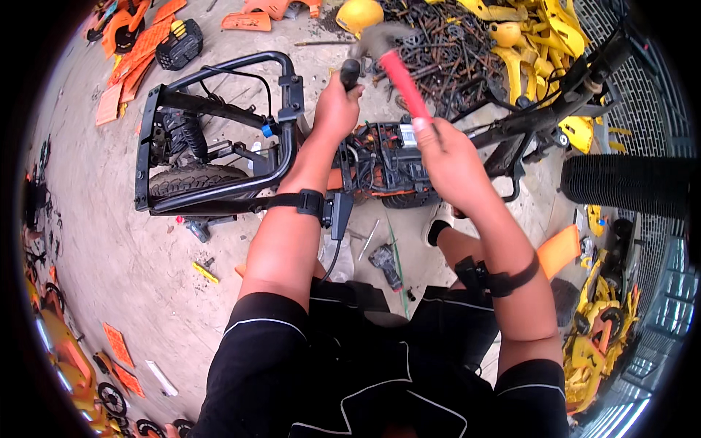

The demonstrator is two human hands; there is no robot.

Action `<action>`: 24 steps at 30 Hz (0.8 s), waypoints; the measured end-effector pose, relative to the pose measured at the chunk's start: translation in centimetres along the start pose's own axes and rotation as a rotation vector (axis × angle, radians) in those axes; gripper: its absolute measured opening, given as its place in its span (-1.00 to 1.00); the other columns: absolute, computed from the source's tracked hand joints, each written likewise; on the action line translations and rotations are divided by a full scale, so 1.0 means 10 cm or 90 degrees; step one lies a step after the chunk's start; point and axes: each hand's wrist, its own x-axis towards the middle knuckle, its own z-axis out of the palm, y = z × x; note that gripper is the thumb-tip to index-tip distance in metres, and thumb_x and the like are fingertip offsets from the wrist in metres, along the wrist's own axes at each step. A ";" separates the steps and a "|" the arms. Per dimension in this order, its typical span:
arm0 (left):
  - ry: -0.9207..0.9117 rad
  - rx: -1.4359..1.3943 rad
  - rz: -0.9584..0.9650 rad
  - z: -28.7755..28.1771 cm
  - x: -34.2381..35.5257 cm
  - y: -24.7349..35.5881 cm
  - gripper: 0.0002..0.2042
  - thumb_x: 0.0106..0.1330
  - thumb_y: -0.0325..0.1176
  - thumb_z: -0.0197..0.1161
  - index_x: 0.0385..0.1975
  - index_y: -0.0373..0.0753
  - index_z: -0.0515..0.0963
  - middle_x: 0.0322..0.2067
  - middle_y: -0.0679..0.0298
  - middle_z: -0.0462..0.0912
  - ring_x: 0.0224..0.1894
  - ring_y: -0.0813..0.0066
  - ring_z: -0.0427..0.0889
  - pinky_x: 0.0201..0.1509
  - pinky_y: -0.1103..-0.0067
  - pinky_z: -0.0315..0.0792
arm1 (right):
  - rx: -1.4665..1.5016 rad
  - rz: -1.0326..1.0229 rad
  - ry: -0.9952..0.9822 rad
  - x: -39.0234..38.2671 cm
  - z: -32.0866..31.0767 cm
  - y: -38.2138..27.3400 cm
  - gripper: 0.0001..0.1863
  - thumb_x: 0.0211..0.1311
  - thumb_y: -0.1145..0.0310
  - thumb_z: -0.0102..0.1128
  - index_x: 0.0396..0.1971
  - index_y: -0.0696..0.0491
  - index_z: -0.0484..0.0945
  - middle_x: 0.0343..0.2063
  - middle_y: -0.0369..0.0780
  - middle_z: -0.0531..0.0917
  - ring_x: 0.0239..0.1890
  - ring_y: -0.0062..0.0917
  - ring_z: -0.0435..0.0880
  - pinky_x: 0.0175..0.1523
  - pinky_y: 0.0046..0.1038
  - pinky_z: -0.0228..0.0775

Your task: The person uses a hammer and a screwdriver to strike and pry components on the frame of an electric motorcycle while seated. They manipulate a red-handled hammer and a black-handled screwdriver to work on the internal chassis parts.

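My left hand (338,111) is closed around an upright tool with a black handle (350,71); its lower part is hidden by the fist. My right hand (449,162) grips a hammer (403,82) by its red handle. The hammer's head is smeared by motion, up and to the right of the black handle. Below both hands lies a black tubular vehicle frame (292,98), with a tire (197,180) and shock absorber at its left. Wiring and a black component tray (391,157) show between my forearms.
A heap of rusty metal parts (449,62) lies ahead, beside yellow plastic panels (551,33). Orange panels (142,62) are at far left. A cordless drill (385,266) lies on the floor near my legs, and a yellow-handled tool (205,272) to the left. A ribbed black column (621,184) stands right.
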 end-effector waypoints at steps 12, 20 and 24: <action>-0.006 0.014 0.031 -0.02 0.03 -0.08 -0.76 0.36 -0.31 0.24 -0.08 -0.28 0.47 -0.29 0.04 0.70 -0.17 0.00 0.68 -0.07 0.32 0.48 | 0.060 -0.090 0.111 -0.02 -0.27 -0.59 -0.59 0.55 0.05 -0.11 -0.32 0.10 0.47 -0.64 -0.28 0.42 -0.63 -0.63 0.38 -0.51 -0.50 0.23; 0.015 0.028 0.008 -0.13 -0.01 -0.18 -0.77 0.36 -0.33 0.23 -0.09 -0.29 0.46 -0.28 0.02 0.70 -0.16 0.00 0.67 -0.07 0.30 0.48 | 0.222 0.022 -0.066 0.11 -0.61 -0.85 -0.49 0.48 -0.10 -0.02 -0.39 0.10 0.47 -0.67 -0.38 0.42 -0.63 -0.70 0.33 -0.52 -0.57 0.19; -0.020 0.006 0.015 0.02 0.04 -0.06 -0.75 0.35 -0.32 0.25 -0.09 -0.29 0.46 -0.28 0.01 0.69 -0.15 -0.02 0.66 -0.07 0.29 0.47 | -0.037 -0.216 0.177 0.02 -0.13 -0.25 -0.53 0.52 -0.04 -0.10 -0.30 0.10 0.47 -0.59 -0.18 0.52 -0.53 -0.37 0.58 -0.38 -0.31 0.43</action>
